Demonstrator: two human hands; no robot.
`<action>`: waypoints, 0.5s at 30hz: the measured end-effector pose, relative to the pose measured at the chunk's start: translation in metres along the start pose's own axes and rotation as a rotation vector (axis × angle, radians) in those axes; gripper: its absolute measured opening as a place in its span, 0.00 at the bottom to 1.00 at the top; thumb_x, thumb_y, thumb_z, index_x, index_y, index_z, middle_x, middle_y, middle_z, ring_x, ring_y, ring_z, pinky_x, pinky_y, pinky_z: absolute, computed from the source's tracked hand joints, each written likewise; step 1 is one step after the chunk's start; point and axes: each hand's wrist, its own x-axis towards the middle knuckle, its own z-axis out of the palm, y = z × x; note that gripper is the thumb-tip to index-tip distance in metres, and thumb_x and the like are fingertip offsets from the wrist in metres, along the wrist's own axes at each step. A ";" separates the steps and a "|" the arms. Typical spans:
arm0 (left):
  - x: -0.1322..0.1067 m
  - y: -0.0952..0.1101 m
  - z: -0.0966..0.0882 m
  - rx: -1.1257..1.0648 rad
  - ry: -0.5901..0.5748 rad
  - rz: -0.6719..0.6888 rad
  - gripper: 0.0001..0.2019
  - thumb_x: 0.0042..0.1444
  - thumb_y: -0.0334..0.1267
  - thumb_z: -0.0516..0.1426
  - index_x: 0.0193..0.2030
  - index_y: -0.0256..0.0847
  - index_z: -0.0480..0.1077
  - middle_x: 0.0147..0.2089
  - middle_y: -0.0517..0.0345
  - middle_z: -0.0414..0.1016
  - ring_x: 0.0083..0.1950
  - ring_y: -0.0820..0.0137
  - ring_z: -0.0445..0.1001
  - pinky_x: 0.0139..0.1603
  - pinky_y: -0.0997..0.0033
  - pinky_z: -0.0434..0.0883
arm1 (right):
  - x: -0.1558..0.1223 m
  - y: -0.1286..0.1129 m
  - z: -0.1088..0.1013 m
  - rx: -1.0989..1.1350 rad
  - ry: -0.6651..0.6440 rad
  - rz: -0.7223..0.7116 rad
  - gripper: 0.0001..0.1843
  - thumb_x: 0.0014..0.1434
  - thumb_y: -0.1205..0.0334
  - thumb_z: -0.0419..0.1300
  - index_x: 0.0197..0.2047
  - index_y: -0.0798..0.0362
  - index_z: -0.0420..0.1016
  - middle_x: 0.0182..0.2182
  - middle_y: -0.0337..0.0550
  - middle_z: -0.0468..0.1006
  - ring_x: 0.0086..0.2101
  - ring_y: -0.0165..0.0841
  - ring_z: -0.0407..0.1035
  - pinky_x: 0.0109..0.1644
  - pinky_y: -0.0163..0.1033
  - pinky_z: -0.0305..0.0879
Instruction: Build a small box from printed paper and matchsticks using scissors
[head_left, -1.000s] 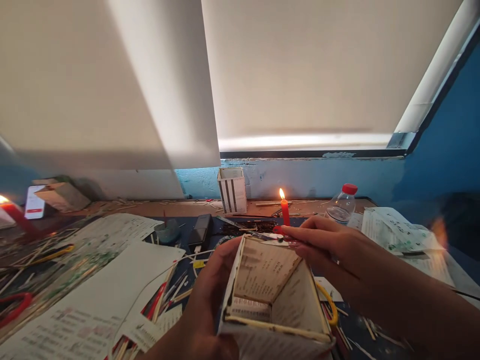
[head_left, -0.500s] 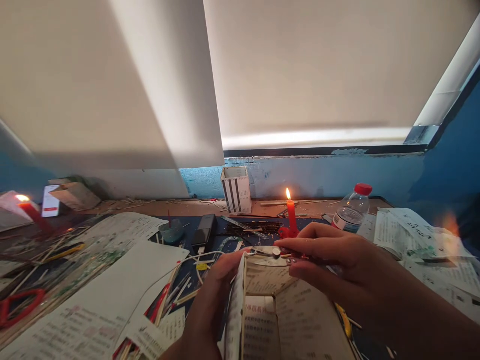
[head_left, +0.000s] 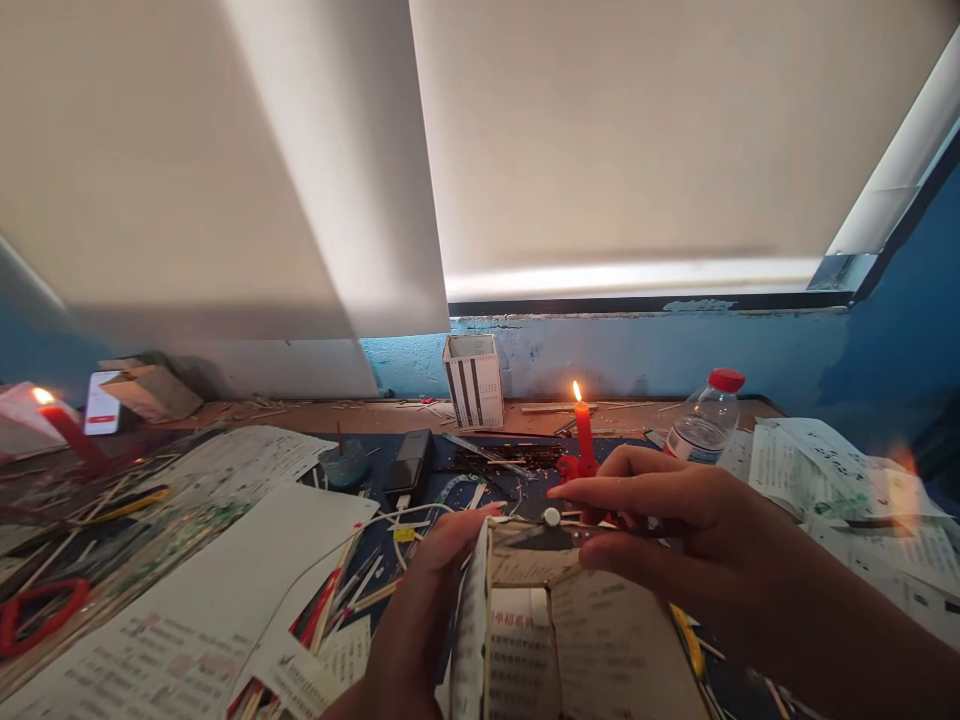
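Observation:
A paper-covered cardboard box (head_left: pixel 622 630), printed with text, stands open toward me at the bottom centre. My left hand (head_left: pixel 416 610) is closed around its left wall, the thumb or finger lying along the top corner. My right hand (head_left: pixel 675 550) pinches a slim metal tool (head_left: pixel 552 517) with a round silver knob, just over the box's far rim. A dark pointed shape, perhaps its blade, shows beneath the knob. Fingers cover most of the tool, so its exact kind is unclear. Right behind the hand burns a red candle (head_left: pixel 583 430).
A second lit candle (head_left: pixel 67 430) stands at left near a phone (head_left: pixel 102 403) and red-handled scissors (head_left: pixel 45 612). Behind are a black power bank (head_left: pixel 409 465), a small striped box (head_left: pixel 474 385) and a plastic bottle (head_left: pixel 703 420). Thin sticks and printed sheets (head_left: pixel 285 560) litter the desk.
The tool at the far rim has turned and dropped slightly, with the knob now facing me and the dark pointed shape below it. My left hand has barely moved.

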 end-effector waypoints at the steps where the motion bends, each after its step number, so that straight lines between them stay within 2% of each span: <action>1: -0.001 0.002 0.003 -0.001 0.027 0.023 0.22 0.65 0.43 0.58 0.66 0.58 0.70 0.68 0.62 0.71 0.69 0.54 0.69 0.71 0.61 0.68 | 0.000 0.000 0.000 0.002 -0.002 0.006 0.17 0.66 0.45 0.66 0.57 0.33 0.83 0.36 0.38 0.71 0.39 0.33 0.69 0.43 0.35 0.72; 4: -0.002 0.001 0.010 -0.038 0.066 0.055 0.21 0.67 0.46 0.55 0.65 0.59 0.70 0.68 0.62 0.71 0.69 0.53 0.70 0.70 0.58 0.69 | 0.000 -0.001 0.000 0.016 0.000 0.028 0.18 0.66 0.45 0.67 0.57 0.33 0.83 0.36 0.39 0.72 0.40 0.33 0.70 0.43 0.36 0.72; 9: 0.003 -0.005 0.015 -0.092 0.078 0.076 0.24 0.64 0.48 0.59 0.66 0.53 0.70 0.70 0.54 0.70 0.69 0.48 0.70 0.70 0.53 0.69 | -0.002 0.002 -0.001 0.043 0.018 0.042 0.19 0.65 0.46 0.67 0.58 0.33 0.82 0.41 0.40 0.74 0.42 0.34 0.70 0.43 0.36 0.71; 12: 0.011 -0.002 0.019 -0.216 -0.008 0.114 0.24 0.63 0.47 0.61 0.66 0.54 0.70 0.69 0.53 0.71 0.67 0.49 0.72 0.67 0.53 0.72 | -0.001 0.003 0.000 0.086 0.000 0.047 0.19 0.65 0.46 0.68 0.58 0.34 0.83 0.40 0.39 0.75 0.41 0.33 0.69 0.42 0.36 0.70; 15: 0.019 0.007 0.024 -0.300 -0.053 0.150 0.29 0.54 0.50 0.69 0.63 0.52 0.74 0.67 0.50 0.72 0.66 0.46 0.73 0.66 0.52 0.73 | 0.001 0.003 0.001 0.131 0.007 0.046 0.19 0.64 0.47 0.70 0.57 0.36 0.84 0.37 0.38 0.74 0.38 0.31 0.68 0.42 0.37 0.68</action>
